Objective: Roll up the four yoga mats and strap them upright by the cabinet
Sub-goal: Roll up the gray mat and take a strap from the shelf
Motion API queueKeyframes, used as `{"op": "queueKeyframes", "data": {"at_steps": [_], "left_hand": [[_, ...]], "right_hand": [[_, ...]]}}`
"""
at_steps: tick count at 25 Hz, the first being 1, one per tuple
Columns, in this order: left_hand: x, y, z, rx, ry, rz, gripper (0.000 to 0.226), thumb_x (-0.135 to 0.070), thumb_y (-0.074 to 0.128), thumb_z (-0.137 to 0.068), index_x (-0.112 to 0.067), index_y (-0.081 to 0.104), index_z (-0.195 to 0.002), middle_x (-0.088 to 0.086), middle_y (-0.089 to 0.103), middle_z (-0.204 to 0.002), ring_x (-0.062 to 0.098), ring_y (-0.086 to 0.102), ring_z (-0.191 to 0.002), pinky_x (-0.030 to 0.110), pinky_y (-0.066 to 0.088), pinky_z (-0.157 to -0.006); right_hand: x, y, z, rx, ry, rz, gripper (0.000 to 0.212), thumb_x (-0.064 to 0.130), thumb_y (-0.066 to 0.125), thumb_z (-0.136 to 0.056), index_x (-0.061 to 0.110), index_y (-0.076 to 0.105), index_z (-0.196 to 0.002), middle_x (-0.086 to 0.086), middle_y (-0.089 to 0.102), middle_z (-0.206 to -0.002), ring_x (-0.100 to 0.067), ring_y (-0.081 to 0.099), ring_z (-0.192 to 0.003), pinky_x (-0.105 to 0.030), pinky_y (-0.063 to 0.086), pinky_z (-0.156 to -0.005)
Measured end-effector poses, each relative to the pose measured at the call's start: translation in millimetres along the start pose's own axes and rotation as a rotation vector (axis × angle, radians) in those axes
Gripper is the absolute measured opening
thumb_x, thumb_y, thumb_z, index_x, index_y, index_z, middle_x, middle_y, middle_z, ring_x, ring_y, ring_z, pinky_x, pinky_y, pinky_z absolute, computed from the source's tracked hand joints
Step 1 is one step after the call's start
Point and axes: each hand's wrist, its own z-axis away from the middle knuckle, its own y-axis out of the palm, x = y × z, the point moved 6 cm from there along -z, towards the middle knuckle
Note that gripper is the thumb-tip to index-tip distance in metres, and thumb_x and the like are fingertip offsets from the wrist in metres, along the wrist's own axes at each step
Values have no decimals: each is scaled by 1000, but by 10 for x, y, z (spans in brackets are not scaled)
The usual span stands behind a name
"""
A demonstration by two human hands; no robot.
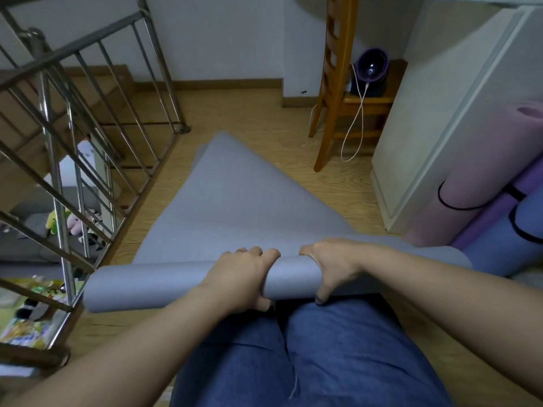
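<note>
A grey yoga mat point(235, 198) lies on the wooden floor, its near end wound into a thick roll across my knees. My left hand point(244, 274) grips the roll at its middle, fingers curled over the top. My right hand point(329, 265) clasps the roll just to the right, thumb underneath. Against the white cabinet point(458, 118) on the right stand three rolled mats: a pink mat point(482, 177), a purple mat point(496, 212) and a blue mat point(505, 239), each with a black strap around it.
A metal stair railing point(73, 148) runs along the left, with a stairwell and toys below. A wooden chair point(335, 92) stands at the back right, a purple device point(371, 69) with a white cable on its seat. My knees in blue jeans point(323, 353) fill the foreground.
</note>
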Motion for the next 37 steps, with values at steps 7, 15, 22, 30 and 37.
{"op": "queueKeyframes", "data": {"at_steps": [7,15,22,30,37], "left_hand": [[77,-339,213,289,67,257,69,-49,78,-64,-33,43,-121,-4,62,-110,20,59,-98,29,46,-76],[-69,128,313,827,74,608,69,-46,82,-59,-29,52,-118,-7,66,-115,15,64,-105,39,51,-95],[-194,-49,337,156,107,104,77,-52,74,-64,-30,36,-128,-1,52,-116,24,57,-99,33,45,-78],[-14,-25,95,209,10,143,74,-52,74,-67,-28,40,-127,-2,54,-119,24,55,-105,34,44,-84],[10,-41,-48,207,47,182,70,-49,75,-64,-30,43,-123,-1,61,-110,24,60,-97,32,47,-79]], "right_hand": [[260,-205,339,237,-60,-57,54,43,85,-60,29,52,-101,12,59,-96,-12,59,-93,-27,50,-82],[496,318,772,-251,-89,226,80,50,72,-66,29,33,-132,4,47,-119,-21,49,-108,-35,43,-88],[239,136,396,49,-22,-71,77,46,84,-58,31,45,-122,9,57,-113,-14,55,-100,-30,48,-86],[296,154,350,-291,-63,109,75,44,76,-61,28,40,-125,2,59,-114,-22,56,-101,-32,47,-80],[274,230,399,-520,17,283,89,46,79,-56,22,38,-132,-2,56,-111,-27,57,-100,-39,46,-81]]}}
